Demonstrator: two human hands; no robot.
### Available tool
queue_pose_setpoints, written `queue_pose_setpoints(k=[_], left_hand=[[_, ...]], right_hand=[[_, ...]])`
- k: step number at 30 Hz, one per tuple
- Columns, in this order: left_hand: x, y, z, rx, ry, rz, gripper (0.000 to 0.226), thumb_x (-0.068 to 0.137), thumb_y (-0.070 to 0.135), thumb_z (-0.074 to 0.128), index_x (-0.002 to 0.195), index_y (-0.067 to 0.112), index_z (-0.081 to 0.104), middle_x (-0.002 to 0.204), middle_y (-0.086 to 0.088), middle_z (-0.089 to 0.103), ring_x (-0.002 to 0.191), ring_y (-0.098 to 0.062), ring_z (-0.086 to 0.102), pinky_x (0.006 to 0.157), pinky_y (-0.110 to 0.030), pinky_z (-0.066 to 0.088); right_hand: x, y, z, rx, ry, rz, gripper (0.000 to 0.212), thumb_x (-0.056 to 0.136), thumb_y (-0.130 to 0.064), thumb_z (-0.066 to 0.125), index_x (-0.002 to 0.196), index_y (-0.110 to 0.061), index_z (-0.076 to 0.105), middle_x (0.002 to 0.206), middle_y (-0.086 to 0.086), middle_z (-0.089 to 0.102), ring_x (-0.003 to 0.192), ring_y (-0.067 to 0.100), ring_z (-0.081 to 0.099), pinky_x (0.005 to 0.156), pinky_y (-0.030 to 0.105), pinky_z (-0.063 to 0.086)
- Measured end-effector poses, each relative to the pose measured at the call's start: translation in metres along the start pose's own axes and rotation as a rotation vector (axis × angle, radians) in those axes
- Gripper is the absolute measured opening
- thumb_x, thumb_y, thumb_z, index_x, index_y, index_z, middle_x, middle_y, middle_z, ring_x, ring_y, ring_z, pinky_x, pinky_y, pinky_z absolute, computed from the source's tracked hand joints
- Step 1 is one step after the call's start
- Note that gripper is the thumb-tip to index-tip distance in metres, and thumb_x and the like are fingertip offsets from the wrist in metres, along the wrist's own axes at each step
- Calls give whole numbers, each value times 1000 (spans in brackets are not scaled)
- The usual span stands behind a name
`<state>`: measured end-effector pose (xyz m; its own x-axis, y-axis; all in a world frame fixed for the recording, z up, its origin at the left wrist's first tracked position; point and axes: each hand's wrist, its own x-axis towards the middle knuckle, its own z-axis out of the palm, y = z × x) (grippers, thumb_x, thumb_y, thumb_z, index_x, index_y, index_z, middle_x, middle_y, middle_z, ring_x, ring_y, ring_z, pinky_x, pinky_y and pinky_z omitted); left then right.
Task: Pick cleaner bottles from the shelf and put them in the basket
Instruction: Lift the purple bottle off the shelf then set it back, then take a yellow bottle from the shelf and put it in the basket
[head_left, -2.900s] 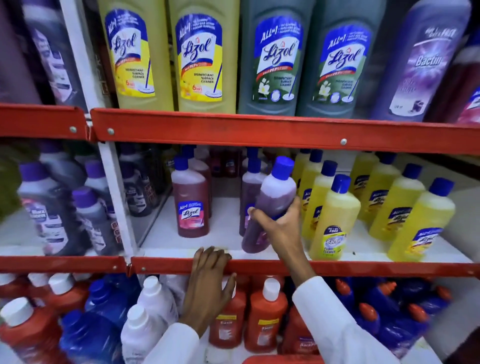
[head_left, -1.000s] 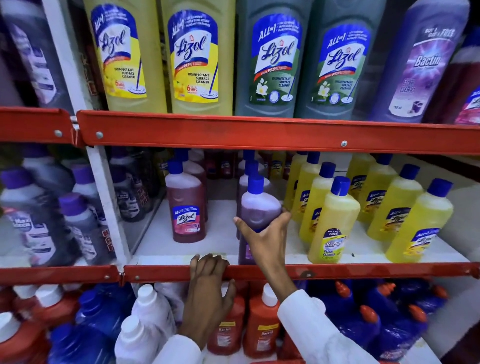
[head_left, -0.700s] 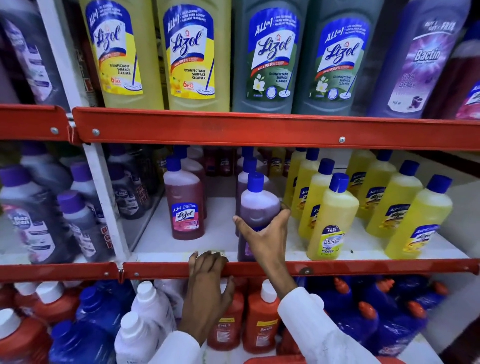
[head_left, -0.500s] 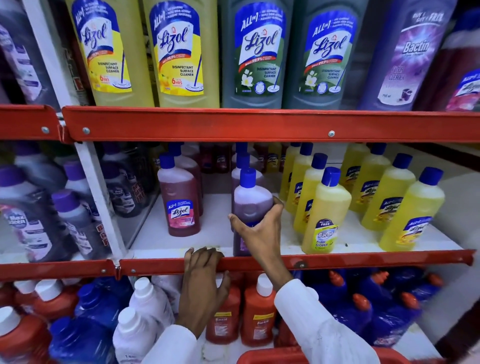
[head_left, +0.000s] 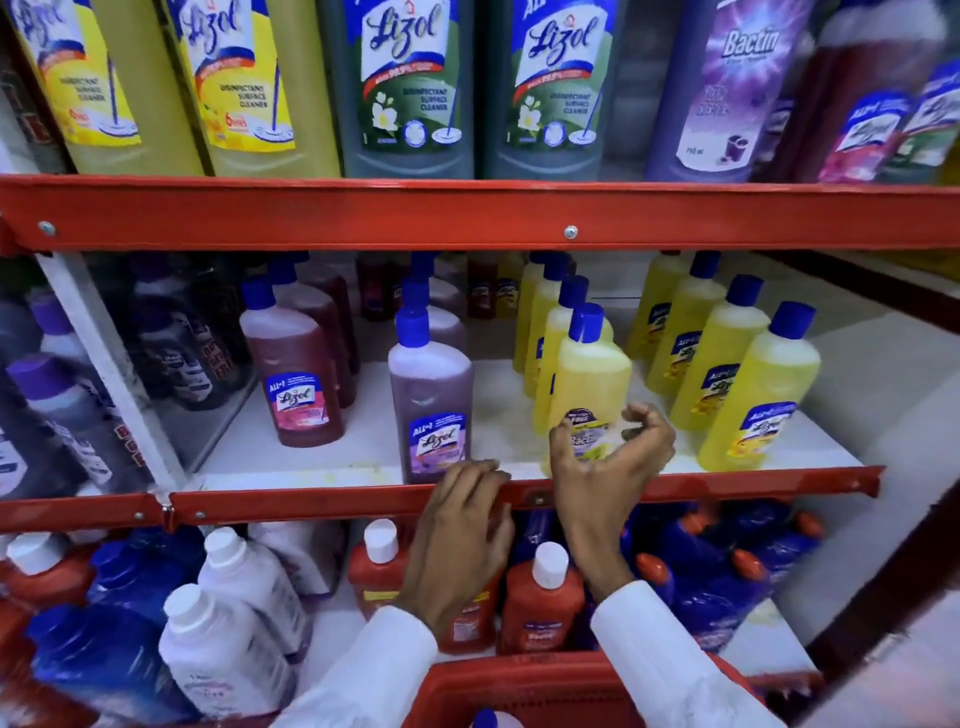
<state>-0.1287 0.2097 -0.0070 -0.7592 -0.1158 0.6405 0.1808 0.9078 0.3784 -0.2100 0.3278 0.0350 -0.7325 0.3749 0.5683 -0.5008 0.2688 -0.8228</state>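
A purple cleaner bottle (head_left: 434, 402) with a blue cap stands upright at the front of the middle shelf. My right hand (head_left: 605, 467) is to its right, fingers spread and curved in front of the nearest yellow cleaner bottle (head_left: 589, 384), not closed on it. My left hand (head_left: 462, 530) rests with its fingers over the red front lip of the middle shelf (head_left: 311, 501), holding no bottle. The rim of a red basket (head_left: 524, 680) shows at the bottom, under my arms, with a blue cap just visible inside.
A dark red bottle (head_left: 298, 379) stands left of the purple one. More yellow bottles (head_left: 758, 400) line the right of the shelf. Large bottles fill the top shelf (head_left: 467, 213). White, orange and blue bottles crowd the lower shelf.
My right hand has let go of the purple bottle, which now stands on the shelf, and has moved right to the front yellow bottle. The left hand stays on the shelf lip.
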Motion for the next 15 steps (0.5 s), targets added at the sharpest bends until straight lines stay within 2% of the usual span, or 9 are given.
queue_pose_setpoints(k=[2, 4, 6, 8, 12, 15], left_hand=[[8, 5, 9, 40, -87, -44, 38, 83, 18, 61, 120, 14, 56, 124, -6, 60, 119, -22, 51, 107, -34, 42], [12, 12, 17, 100, -142, -76, 38, 81, 20, 60, 118, 14, 57, 119, -6, 62, 114, -24, 53, 105, -36, 42], [13, 19, 20, 151, -159, -94, 36, 79, 21, 61, 114, 16, 59, 110, -4, 65, 107, -26, 55, 105, -40, 42], [11, 21, 21, 152, -157, -122, 38, 78, 21, 62, 116, 18, 58, 110, -3, 66, 107, -25, 55, 107, -43, 40], [8, 20, 23, 117, -136, -178, 44, 78, 21, 62, 121, 23, 56, 117, 1, 64, 113, -19, 51, 114, -40, 34], [9, 22, 26, 73, -117, -204, 43, 77, 22, 62, 119, 26, 57, 115, 3, 64, 111, -17, 52, 113, -37, 34]], right_hand=[[12, 6, 7, -158, -88, 19, 89, 62, -39, 84, 132, -9, 39, 132, 13, 50, 120, 33, 46, 95, 39, 40], [26, 12, 12, -186, -225, 96, 101, 61, -41, 89, 139, -9, 35, 137, 13, 50, 126, 35, 48, 99, 48, 44], [41, 17, 15, -111, -347, 136, 94, 62, -37, 90, 135, -7, 38, 129, 12, 54, 119, 34, 54, 90, 41, 50], [54, 18, 14, -33, -432, 146, 87, 63, -34, 89, 129, -5, 41, 122, 11, 55, 112, 32, 57, 80, 32, 47], [69, 5, -5, 257, -495, 218, 81, 53, -45, 77, 123, -20, 44, 112, 9, 65, 97, 26, 67, 73, 38, 57], [85, -11, -24, 497, -573, 233, 72, 54, -40, 75, 118, -13, 54, 95, 8, 66, 79, 18, 66, 68, 40, 55]])
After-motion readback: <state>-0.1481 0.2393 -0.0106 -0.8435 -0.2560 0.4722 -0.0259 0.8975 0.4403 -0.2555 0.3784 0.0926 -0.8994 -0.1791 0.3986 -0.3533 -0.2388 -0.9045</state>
